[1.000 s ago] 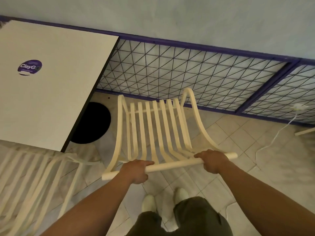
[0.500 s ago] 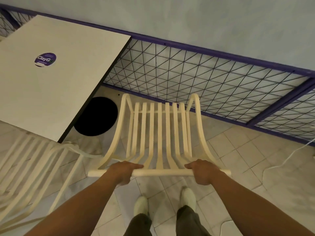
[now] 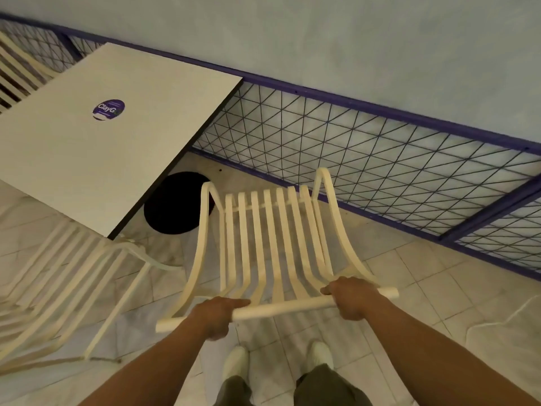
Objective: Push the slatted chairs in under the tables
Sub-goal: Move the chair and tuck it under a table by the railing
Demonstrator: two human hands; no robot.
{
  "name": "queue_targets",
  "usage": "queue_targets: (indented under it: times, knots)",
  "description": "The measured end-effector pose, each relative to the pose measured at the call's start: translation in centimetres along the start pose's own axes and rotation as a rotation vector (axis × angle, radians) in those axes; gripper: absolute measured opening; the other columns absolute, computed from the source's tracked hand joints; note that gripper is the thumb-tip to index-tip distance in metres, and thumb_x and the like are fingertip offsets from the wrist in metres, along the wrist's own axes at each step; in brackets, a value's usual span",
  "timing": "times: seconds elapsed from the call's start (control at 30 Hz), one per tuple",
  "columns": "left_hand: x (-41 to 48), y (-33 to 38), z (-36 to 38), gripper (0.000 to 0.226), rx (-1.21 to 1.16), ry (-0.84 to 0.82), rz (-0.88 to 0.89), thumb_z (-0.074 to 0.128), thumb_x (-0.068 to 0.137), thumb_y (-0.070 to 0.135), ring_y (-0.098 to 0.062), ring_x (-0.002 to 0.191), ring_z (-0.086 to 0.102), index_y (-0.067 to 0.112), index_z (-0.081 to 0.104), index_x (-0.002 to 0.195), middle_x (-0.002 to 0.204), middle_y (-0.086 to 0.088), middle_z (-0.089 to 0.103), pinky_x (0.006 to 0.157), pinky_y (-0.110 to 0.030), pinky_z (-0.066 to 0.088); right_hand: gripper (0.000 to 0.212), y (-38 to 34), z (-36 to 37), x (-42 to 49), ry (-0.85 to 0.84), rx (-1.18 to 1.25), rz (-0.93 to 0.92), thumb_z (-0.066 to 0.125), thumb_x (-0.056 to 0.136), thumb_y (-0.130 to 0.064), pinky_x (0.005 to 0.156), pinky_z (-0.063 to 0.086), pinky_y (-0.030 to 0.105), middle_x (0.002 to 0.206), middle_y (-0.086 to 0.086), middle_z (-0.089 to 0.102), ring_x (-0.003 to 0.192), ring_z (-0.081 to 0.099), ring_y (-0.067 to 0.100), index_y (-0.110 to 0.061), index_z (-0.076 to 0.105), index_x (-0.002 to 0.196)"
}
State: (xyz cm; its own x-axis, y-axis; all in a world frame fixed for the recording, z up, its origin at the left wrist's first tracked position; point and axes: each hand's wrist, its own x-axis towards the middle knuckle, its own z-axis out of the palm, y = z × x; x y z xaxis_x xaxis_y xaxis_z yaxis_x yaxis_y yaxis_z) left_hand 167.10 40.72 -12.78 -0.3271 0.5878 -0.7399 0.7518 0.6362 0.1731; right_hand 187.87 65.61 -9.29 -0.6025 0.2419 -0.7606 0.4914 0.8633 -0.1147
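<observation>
A cream slatted chair stands in front of me, to the right of the white table, its seat pointing at the mesh fence. My left hand and my right hand both grip the chair's round top rail, which tilts up to the right. A second slatted chair sits at the lower left, its front tucked partly under the table's near edge. A third slatted chair shows at the far left behind the table.
A purple-framed wire mesh fence runs along the blue wall just beyond the chair. The table's round black base rests on the tiled floor. A white cable lies on the tiles at the right. My shoes stand below the rail.
The view has swung right, so the table and its black base sit further into the frame. The held chair has turned, its rail going from level to higher on the right.
</observation>
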Motion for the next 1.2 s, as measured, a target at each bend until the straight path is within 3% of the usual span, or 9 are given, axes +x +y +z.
queue_targets:
  times: [0.4,0.87,1.2]
  knots:
    - [-1.0,4.8,2.3,0.079,-0.119,0.033,-0.089,0.061,0.093,0.012,-0.018,0.113,0.060,0.056,0.028,0.149,0.138,0.003,0.055,0.097,-0.034,0.052,0.065,4.3,-1.5,0.4,-0.034,-0.130,-0.080,0.059,0.091,-0.011,0.098,0.046,0.038,0.137,0.001,0.054,0.119,0.056,0.024,-0.037,0.040,0.148]
    - [-0.9,5.3,2.0,0.080,-0.066,-0.003,-0.053,0.060,0.091,0.010,-0.022,0.112,0.060,0.053,0.027,0.150,0.133,0.001,0.055,0.097,-0.042,0.052,0.053,3.3,-0.4,-0.3,0.047,-0.102,0.051,0.061,0.091,-0.013,0.096,0.048,0.038,0.132,0.001,0.060,0.113,0.061,0.022,-0.035,0.051,0.139]
    - [-1.6,5.5,1.5,0.074,-0.127,-0.013,-0.043,0.060,0.089,0.025,-0.021,0.117,0.058,0.053,0.028,0.150,0.137,0.003,0.055,0.100,-0.039,0.049,0.055,4.4,-0.4,-0.2,0.040,-0.087,-0.039,0.060,0.090,-0.012,0.095,0.049,0.037,0.129,0.000,0.062,0.111,0.062,0.022,-0.037,0.051,0.138]
